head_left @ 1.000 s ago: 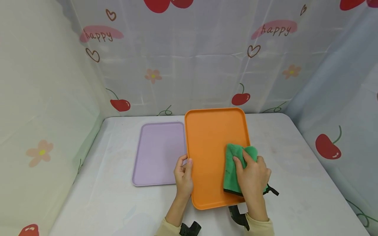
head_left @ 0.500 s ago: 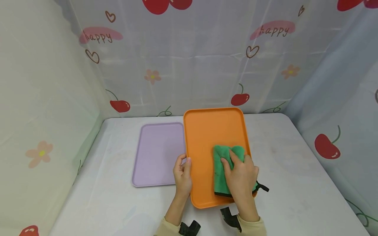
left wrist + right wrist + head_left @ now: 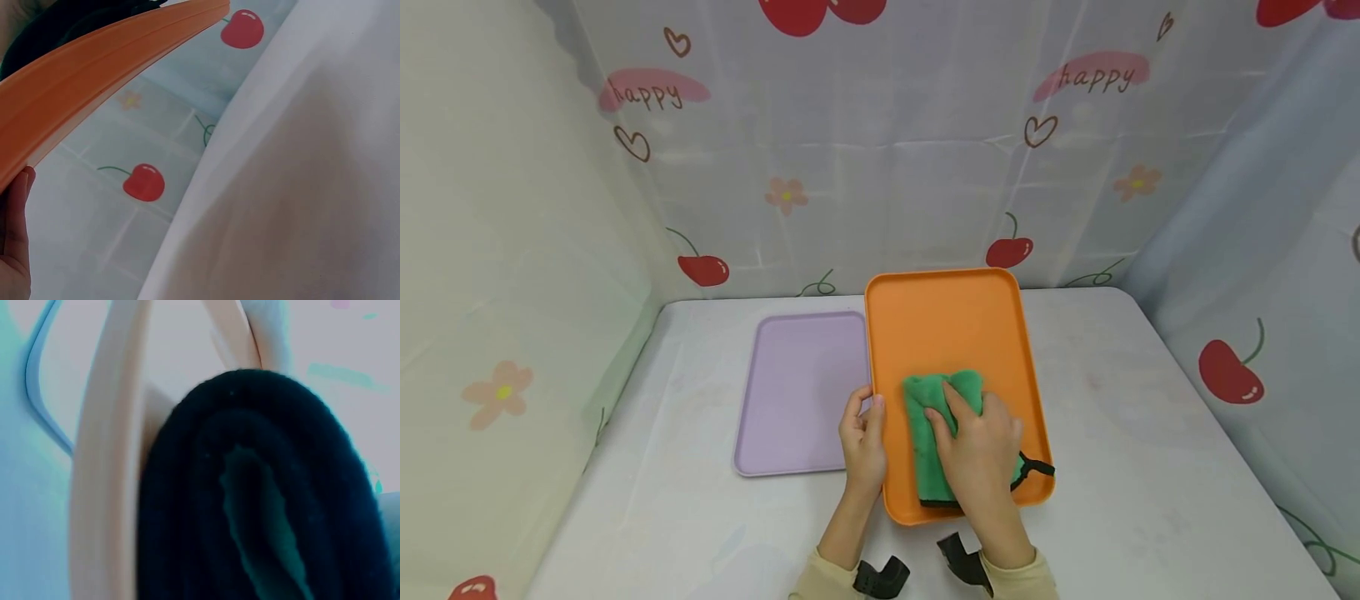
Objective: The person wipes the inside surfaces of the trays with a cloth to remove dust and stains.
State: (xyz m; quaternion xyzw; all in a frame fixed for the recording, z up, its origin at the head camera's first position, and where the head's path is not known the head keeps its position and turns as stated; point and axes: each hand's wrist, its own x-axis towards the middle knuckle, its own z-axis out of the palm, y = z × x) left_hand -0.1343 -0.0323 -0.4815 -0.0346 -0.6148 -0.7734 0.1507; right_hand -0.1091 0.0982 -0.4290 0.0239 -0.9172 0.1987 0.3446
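Observation:
An orange tray (image 3: 951, 325) is held raised by its left edge in my left hand (image 3: 862, 442), thumb on the rim. My right hand (image 3: 981, 454) pinches a folded green cloth (image 3: 928, 442) and presses it on the tray's lower left part. In the left wrist view the orange tray (image 3: 112, 56) slants across the upper left, with the left hand (image 3: 15, 244) at its underside. The cloth's dark rolled edge (image 3: 250, 394) fills the right wrist view beside the tray's rim (image 3: 106, 462); the right hand is not seen there.
A lavender tray (image 3: 805, 392) lies on the white table (image 3: 662, 500), just left of the orange tray and partly behind the left hand. Curtains (image 3: 887, 167) printed with cherries and hearts stand around the table's back and sides.
My right hand and the green cloth have slid left across the orange tray, from its right edge to near my left hand. The left hand keeps its hold, nearly in place.

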